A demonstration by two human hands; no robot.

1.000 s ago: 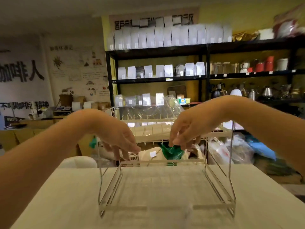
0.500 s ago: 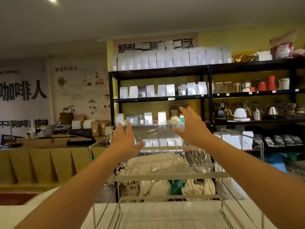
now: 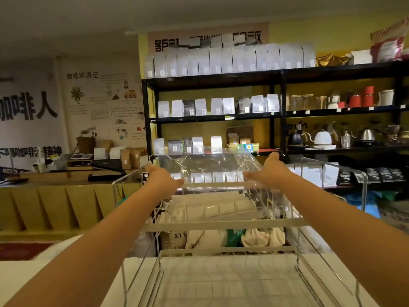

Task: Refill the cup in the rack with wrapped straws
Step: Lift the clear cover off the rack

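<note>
A white wire rack (image 3: 223, 226) stands on the pale table in front of me, with several tiers. On its top tier lies a crinkled clear plastic bag (image 3: 212, 161). Both my arms reach forward to it. My left hand (image 3: 162, 180) grips the bag's left front edge, fingers pointing right along the top bar. My right hand (image 3: 269, 171) grips the right front edge, thumb up. I can make out no cup and no wrapped straws in this view.
Behind the rack stands a black shelving unit (image 3: 281, 116) with white pouches, kettles and jars. Sacks and bags (image 3: 221, 209) sit low behind the rack. A wooden counter (image 3: 55, 180) with a scale and paper bags is at the left.
My view has risen from the rack's lower tier to its top. Both hands rose from the lower tier to the plastic bag, spread open, and now close on its front edge.
</note>
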